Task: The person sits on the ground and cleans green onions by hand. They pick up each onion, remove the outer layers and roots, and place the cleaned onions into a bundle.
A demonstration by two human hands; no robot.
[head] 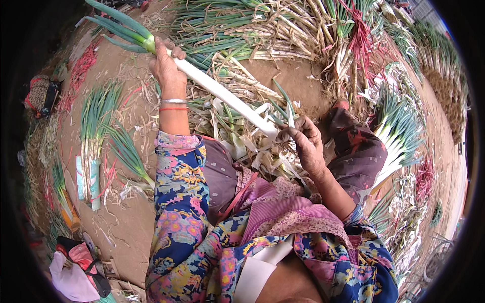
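A long white-stemmed green onion (227, 97) slants across the view, its green leaves at the upper left and its root end at the centre right. My left hand (168, 62) is closed around the stalk just below the leaves. At the root end, the fingers of my right hand (305, 142) pinch a peeled strip of outer leaf (290, 113) beside the roots. Below the stalk lies a heap of stripped onion skins (246, 147), between my legs.
Unpeeled green onions (242, 34) lie ahead, beside a bundle with red ties (358, 30). Clean white-stemmed onions (396, 132) rest at the right. A tied bundle (91, 151) lies left. Red strips (81, 68) litter the ground. A person (77, 269) is partly visible at the lower left.
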